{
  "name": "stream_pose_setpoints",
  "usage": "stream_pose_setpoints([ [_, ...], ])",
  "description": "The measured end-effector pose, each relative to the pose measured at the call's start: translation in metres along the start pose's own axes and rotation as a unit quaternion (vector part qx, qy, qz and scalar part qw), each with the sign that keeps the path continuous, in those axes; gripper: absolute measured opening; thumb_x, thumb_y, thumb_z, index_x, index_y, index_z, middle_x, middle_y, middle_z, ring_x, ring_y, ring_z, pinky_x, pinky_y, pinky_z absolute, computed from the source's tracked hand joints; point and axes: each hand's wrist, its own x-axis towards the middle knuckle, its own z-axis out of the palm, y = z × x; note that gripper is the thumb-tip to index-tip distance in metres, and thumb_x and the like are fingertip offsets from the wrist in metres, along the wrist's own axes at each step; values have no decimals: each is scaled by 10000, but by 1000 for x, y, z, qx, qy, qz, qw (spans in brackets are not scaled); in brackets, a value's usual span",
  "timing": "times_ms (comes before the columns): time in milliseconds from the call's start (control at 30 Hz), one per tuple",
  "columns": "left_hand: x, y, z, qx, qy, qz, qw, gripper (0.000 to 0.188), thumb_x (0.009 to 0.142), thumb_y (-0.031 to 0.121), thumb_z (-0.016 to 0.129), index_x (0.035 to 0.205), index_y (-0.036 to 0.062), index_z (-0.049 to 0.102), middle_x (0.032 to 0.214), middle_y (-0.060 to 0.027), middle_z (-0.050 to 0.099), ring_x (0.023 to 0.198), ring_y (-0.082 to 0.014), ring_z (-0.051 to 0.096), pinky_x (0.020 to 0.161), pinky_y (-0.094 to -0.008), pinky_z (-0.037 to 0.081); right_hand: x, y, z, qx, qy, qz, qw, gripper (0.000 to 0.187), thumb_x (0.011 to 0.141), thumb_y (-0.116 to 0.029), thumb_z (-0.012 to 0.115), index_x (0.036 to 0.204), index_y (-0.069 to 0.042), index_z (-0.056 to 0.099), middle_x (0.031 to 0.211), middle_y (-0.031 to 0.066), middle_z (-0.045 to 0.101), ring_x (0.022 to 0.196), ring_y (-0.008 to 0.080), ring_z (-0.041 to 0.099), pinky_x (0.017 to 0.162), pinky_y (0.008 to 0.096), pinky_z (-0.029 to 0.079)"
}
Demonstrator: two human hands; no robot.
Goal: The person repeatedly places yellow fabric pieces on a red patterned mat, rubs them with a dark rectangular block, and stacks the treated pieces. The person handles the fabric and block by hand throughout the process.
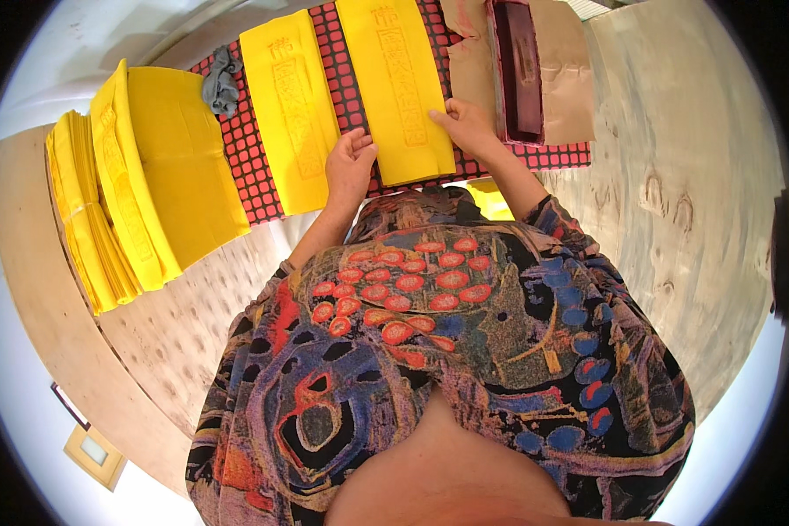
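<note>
A long yellow sheet with red printing lies lengthwise in front of me on a red-and-black patterned mat. My right hand pinches its right edge, the fingertips resting over the printed face. At the left edge, my left hand has its fingers curled in, their tips against the border. A second yellow printed sheet lies flat to the left, beside my left wrist. Mat shows in the gap between the two sheets.
Yellow stacks and folded printed pieces lie at the left, with a crumpled grey cloth behind them. On brown cardboard at the right sits a dark red-stained tray with a block inside. Wooden boards extend rightward.
</note>
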Motion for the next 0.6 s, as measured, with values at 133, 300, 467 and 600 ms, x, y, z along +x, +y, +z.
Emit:
stream_pose_setpoints([
  [133,-6,12,-1,-36,5,-30,999,451,938,164,610,1298,-81,493,1136,-144,654,984,-173,643,832,-276,510,-3,-11,-7,187,-74,90,975,265,941,-301,626,953,-36,624,860,67,661,701,142,607,635,293,485],
  [300,-8,23,-5,-150,-37,-134,979,417,978,256,567,1287,-22,527,1145,-92,657,1010,-179,642,859,-291,514,-14,-32,-20,325,-114,132,930,225,981,-275,582,1037,-58,588,899,22,660,737,96,634,640,264,515],
  [467,-7,25,-8,-310,-140,-205,918,361,966,225,601,1250,7,550,1173,-104,651,1046,-214,647,901,-342,527,-14,-38,-22,355,-158,121,914,255,974,-288,595,1081,-56,585,971,25,679,790,103,669,676,258,546],
  [600,-6,24,3,-296,-180,-196,917,400,948,208,626,1280,8,529,1206,-108,641,1093,-238,635,943,-395,520,-7,-34,-21,347,-160,131,915,366,979,-354,576,1178,-47,586,1041,44,694,847,118,682,704,267,553],
])
